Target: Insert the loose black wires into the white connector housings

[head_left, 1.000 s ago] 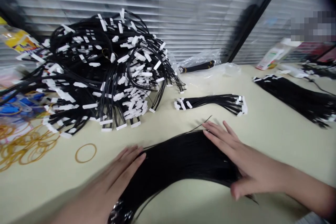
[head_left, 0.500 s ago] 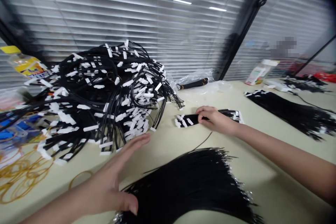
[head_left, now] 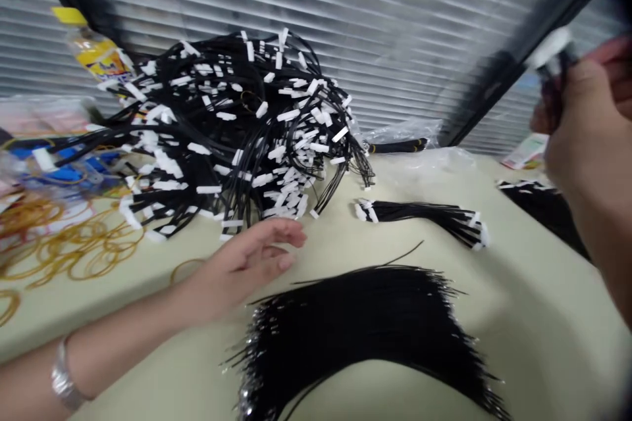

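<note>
My left hand (head_left: 251, 256) hovers just above the table with its fingers loosely stretched and nothing in them. It is beside the near edge of a big tangled pile of black wires with white connectors (head_left: 237, 125). My right hand (head_left: 582, 125) is raised close to the camera at the right edge. It is blurred and closed around a black wire with a white connector (head_left: 550, 52) at its top. A fanned bundle of bare black wires (head_left: 365, 329) lies in front of me. Beyond the fan lies a small bundle of connector wires (head_left: 419, 214).
Yellow rubber bands (head_left: 64, 250) are scattered at the left, and one lies behind my left wrist. A yellow-labelled bottle (head_left: 93, 49) stands behind the pile. A clear plastic bag (head_left: 415, 145) lies by the window blinds. Another black wire bundle (head_left: 543, 204) and a small box (head_left: 528, 151) are at the right.
My right hand left the small connector bundle and rose up to the right, close to the camera, gripping a wire. My left hand lifted off the fanned wires toward the big pile.
</note>
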`<action>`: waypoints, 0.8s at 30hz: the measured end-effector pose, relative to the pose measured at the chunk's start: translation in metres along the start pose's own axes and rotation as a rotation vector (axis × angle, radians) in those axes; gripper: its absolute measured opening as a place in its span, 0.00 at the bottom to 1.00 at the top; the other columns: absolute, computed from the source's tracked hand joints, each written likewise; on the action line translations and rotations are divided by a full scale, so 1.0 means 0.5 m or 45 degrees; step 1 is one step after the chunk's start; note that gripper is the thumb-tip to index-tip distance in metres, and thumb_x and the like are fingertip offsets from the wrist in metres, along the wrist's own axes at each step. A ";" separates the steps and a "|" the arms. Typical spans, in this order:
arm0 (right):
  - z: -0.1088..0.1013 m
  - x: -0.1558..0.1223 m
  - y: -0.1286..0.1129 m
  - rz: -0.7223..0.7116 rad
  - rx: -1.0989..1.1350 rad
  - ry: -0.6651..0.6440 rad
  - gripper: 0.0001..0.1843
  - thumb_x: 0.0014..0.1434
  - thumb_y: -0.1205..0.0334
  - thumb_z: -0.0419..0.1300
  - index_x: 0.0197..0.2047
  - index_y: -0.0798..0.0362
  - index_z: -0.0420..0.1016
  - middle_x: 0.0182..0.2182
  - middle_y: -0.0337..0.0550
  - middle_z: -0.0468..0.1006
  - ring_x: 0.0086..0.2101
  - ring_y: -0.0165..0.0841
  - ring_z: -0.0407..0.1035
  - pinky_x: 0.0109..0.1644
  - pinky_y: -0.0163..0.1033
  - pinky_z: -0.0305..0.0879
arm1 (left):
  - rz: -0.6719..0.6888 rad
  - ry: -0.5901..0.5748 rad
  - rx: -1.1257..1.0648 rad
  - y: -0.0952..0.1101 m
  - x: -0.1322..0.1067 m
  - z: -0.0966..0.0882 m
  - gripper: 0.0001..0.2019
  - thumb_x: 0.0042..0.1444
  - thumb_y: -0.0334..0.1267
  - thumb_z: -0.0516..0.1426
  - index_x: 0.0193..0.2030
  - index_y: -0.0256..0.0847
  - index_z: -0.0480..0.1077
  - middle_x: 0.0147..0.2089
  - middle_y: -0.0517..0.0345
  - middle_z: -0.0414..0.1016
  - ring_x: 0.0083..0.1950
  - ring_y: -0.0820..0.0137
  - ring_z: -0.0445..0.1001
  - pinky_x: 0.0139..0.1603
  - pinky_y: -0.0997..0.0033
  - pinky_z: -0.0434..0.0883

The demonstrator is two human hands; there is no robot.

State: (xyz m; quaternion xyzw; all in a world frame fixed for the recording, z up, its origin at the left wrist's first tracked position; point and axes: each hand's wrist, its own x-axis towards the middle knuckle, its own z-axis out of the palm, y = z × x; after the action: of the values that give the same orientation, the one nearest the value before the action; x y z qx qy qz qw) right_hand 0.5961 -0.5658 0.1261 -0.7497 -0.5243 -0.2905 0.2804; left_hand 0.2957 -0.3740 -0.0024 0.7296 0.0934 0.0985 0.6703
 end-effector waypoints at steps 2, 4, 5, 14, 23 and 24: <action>0.016 -0.003 -0.081 -0.111 0.067 -0.067 0.14 0.64 0.51 0.44 0.48 0.47 0.61 0.35 0.46 0.65 0.34 0.33 0.63 0.33 0.39 0.58 | 0.007 -0.014 -0.146 0.004 0.005 0.004 0.20 0.57 0.42 0.55 0.55 0.39 0.60 0.53 0.49 0.66 0.54 0.70 0.67 0.55 0.71 0.69; 0.058 -0.024 -0.152 -0.383 0.146 -0.453 0.09 0.60 0.55 0.51 0.40 0.51 0.66 0.29 0.42 0.67 0.26 0.26 0.61 0.28 0.34 0.57 | -0.022 -0.019 -0.292 0.006 0.010 0.009 0.24 0.54 0.40 0.58 0.56 0.38 0.59 0.54 0.48 0.65 0.53 0.69 0.69 0.55 0.69 0.69; 0.085 -0.039 -0.179 -0.474 0.224 -0.585 0.09 0.60 0.57 0.51 0.39 0.53 0.66 0.27 0.40 0.67 0.23 0.24 0.60 0.25 0.31 0.57 | -0.059 -0.003 -0.343 0.006 0.012 0.011 0.25 0.53 0.40 0.59 0.56 0.37 0.59 0.55 0.48 0.65 0.52 0.69 0.70 0.54 0.69 0.70; 0.239 -0.118 -0.239 -0.628 0.470 -0.784 0.05 0.62 0.67 0.46 0.38 0.57 0.61 0.29 0.40 0.69 0.25 0.23 0.61 0.28 0.29 0.57 | -0.361 0.265 -0.344 -0.018 0.017 0.004 0.16 0.49 0.40 0.61 0.42 0.33 0.68 0.33 0.58 0.73 0.33 0.80 0.72 0.44 0.76 0.71; 0.210 -0.115 -0.294 -0.732 0.404 -0.606 0.05 0.59 0.68 0.51 0.38 0.57 0.66 0.39 0.49 0.68 0.42 0.32 0.64 0.46 0.39 0.63 | -0.389 0.280 -0.730 -0.031 0.027 -0.009 0.11 0.45 0.29 0.62 0.36 0.30 0.68 0.31 0.61 0.69 0.34 0.80 0.72 0.45 0.75 0.71; 0.205 -0.117 -0.313 -0.713 0.431 -0.672 0.05 0.59 0.66 0.51 0.38 0.56 0.67 0.38 0.47 0.69 0.40 0.31 0.65 0.44 0.38 0.63 | -0.395 0.273 -0.774 -0.028 0.028 -0.010 0.09 0.45 0.27 0.61 0.35 0.30 0.67 0.31 0.60 0.69 0.33 0.80 0.71 0.42 0.78 0.71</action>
State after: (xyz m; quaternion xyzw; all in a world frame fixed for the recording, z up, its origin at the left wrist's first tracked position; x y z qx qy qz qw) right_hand 0.4458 -0.4819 0.0326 -0.5705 -0.8019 -0.0631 0.1658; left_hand 0.3076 -0.3641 -0.0159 0.4595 0.2393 0.0948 0.8500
